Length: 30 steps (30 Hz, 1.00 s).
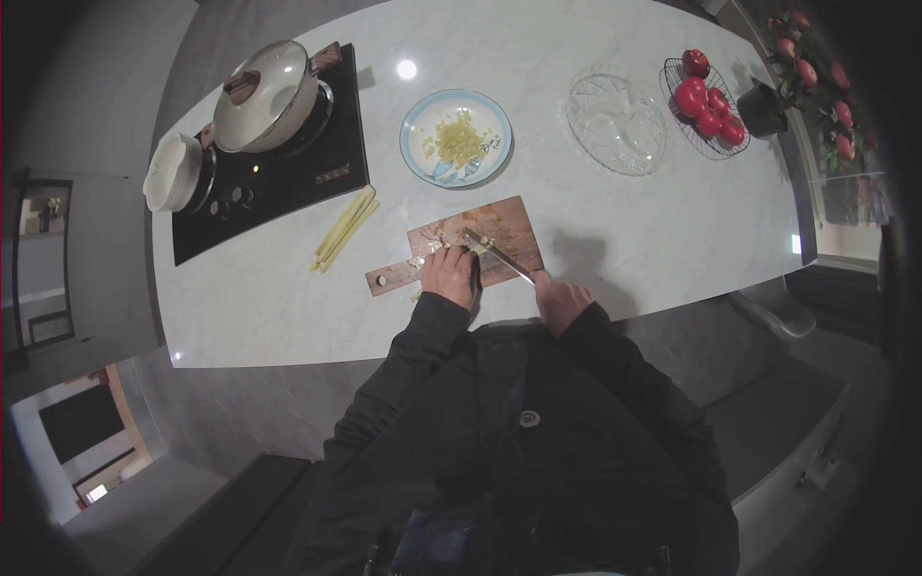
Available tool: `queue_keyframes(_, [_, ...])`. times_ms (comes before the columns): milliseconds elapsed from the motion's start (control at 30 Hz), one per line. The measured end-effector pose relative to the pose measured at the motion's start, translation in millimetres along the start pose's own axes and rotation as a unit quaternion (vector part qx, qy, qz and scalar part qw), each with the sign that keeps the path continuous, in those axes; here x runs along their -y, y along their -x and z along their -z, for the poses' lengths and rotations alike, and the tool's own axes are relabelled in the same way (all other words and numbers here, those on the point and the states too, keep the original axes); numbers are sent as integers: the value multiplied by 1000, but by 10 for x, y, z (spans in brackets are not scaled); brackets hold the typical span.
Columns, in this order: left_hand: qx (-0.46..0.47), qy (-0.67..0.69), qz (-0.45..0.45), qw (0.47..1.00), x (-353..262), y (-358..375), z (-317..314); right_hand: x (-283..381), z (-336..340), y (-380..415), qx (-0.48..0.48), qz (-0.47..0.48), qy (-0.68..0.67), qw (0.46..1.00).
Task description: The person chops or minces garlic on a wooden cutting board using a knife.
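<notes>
A wooden cutting board [514, 223] with small chopped bits on it lies near the counter's front edge. My right hand [562, 300] is closed round the handle of a knife [499, 253], whose blade reaches left across the board. On the board's left part rests my left hand [449, 276], its fingers bent and together beside the blade; whatever is under them is mostly hidden. Behind the board stands a blue-rimmed plate [414, 120] holding a pile of chopped pale green pieces [458, 140]. Several long pale green stalks [345, 230] lie left of the board.
At the left, a lidded pan [279, 116] and a white ribbed dish [173, 173] stand on a black cooktop [336, 149]. A clear glass plate [615, 120], a wire basket [674, 117] of red fruit and a dark pot [762, 108] are at the right.
</notes>
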<state>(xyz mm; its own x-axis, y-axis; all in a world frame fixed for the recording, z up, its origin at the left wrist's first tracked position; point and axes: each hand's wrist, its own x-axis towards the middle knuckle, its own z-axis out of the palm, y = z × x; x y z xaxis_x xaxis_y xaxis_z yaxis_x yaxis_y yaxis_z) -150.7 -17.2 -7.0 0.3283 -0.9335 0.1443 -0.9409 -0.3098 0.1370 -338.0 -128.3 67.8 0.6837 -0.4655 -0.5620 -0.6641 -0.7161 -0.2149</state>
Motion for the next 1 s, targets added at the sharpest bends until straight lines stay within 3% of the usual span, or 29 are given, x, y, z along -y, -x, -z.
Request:
queue_keyframes(100, [-2, -12, -7, 1000, 3, 9, -16, -27, -62, -9, -109, 32, 3, 994])
queue_keyframes(200, [-26, -11, -12, 1000, -1, 27, -24, 121, 320, 88, 59, -44, -61, 995])
queue_keyframes(333, [-17, -19, -22, 999, -33, 80, -29, 137, 129, 150, 15, -45, -54, 997])
queue_keyframes(500, [-115, -43, -53, 991, -7, -11, -26, 151, 87, 118, -52, -70, -54, 995])
queue_keyframes(600, [-26, -50, -28, 998, -49, -41, 64, 109, 26, 74, -51, -39, -7, 998])
queue_keyframes(700, [-18, -36, -18, 999, -35, -9, -14, 170, 86, 143, -6, -45, -20, 999])
queue_keyframes(800, [-49, -27, -31, 998, -25, 2, -38, 204, 8, 150, -17, -49, -16, 999])
queue_keyframes(1000, [-23, -31, -20, 999, -32, -31, -35, 348, 43, 212, 1, -74, 4, 997])
